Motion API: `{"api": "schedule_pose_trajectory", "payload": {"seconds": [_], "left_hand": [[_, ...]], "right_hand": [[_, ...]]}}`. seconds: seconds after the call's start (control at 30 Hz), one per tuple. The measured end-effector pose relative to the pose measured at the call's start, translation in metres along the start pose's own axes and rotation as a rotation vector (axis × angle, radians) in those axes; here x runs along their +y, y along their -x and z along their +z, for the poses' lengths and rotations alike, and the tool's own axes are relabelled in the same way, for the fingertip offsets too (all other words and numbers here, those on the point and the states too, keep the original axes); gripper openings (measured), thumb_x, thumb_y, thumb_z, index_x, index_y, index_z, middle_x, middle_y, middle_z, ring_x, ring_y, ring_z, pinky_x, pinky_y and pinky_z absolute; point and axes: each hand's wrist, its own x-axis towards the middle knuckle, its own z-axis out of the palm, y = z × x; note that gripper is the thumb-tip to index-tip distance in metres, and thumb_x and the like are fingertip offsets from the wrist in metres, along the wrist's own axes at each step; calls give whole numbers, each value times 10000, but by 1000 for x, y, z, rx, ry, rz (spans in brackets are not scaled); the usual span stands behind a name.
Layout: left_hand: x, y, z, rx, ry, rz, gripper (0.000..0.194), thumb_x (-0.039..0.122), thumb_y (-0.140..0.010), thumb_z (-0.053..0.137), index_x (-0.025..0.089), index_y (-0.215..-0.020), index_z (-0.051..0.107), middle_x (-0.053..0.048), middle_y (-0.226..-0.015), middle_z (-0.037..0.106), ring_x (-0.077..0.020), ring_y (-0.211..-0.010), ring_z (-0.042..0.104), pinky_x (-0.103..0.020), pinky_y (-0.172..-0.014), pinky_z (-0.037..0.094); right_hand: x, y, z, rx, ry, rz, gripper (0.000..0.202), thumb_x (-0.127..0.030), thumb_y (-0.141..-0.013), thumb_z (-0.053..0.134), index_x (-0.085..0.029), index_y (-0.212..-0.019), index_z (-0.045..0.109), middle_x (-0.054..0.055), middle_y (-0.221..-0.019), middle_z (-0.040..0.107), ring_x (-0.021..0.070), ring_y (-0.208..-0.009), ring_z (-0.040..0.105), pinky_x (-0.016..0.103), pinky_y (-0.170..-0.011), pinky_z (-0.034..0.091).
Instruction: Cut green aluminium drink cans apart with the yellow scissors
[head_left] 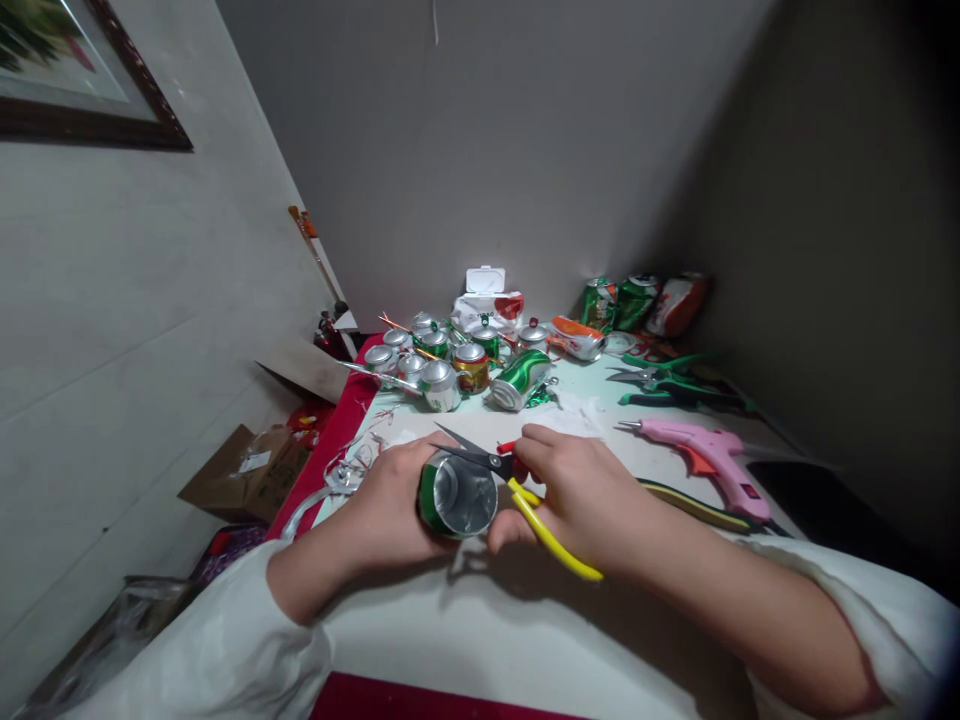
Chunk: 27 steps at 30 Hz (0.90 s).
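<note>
Left hand grasps a green can, one end already off; right hand grips scissors, blades parted at its rim; back cans look uncut.

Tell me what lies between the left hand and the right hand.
In the head view, an open-ended green can lies between the left hand and the right hand, with the parted blades of the scissors across its upper rim.

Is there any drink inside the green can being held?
No, the green can in the left hand looks empty: its open end shows only shiny metal inside.
</note>
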Motion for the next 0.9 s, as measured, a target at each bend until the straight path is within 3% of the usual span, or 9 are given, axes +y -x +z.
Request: {"api": "schedule_pose_trajectory", "payload": {"seconds": [0.13,0.27,0.33,0.47,0.7,0.9], "left_hand": [[-1,0,-5,12,31,9,476,258,-591,780,225,-1038,619,-28,-1012,705,-217,-865,674,-304,-757,527],[2,0,-10,88,29,-21,650,202,-560,758,209,-1178,559,-82,-1199,671,-286,-1078,646,-394,-957,500],[3,-1,-11,101,23,-33,644,198,-558,751,205,-1174,562,-91,-1205,670,-304,-1128,628,-416,-996,481],[2,-3,-11,90,19,16,505,176,-571,743,224,-1051,594,-61,-1082,698,-308,-1158,615,-418,-1016,472],[2,-1,-8,93,22,66,482,148,-571,776,244,-1005,589,-35,-1056,690,-284,-1165,612,-390,-1048,444],[1,0,-4,93,29,-4,513,192,-558,803,238,-1015,575,-50,-1061,700,-303,-1222,576,-359,-945,493]], "right_hand": [[4,-3,-9,-44,-48,26,723,-844,-685,567,-152,-884,633,66,-862,586,204,-695,559,303,-589,379],[8,-1,-18,-98,-81,57,723,-806,-724,574,-142,-1007,605,103,-988,559,228,-774,569,334,-642,458],[6,1,-19,-118,-90,50,725,-785,-721,603,-136,-1044,594,115,-1020,542,239,-804,574,358,-675,488],[-3,3,-16,-102,-75,47,735,-793,-702,613,-127,-1011,595,116,-996,535,250,-801,574,396,-695,512],[-12,5,-12,-70,-36,70,761,-843,-711,532,-123,-953,588,111,-942,535,243,-760,560,399,-676,502],[-13,4,-8,-81,-19,106,794,-863,-719,484,-113,-953,598,111,-932,541,242,-743,568,392,-669,485]]}}
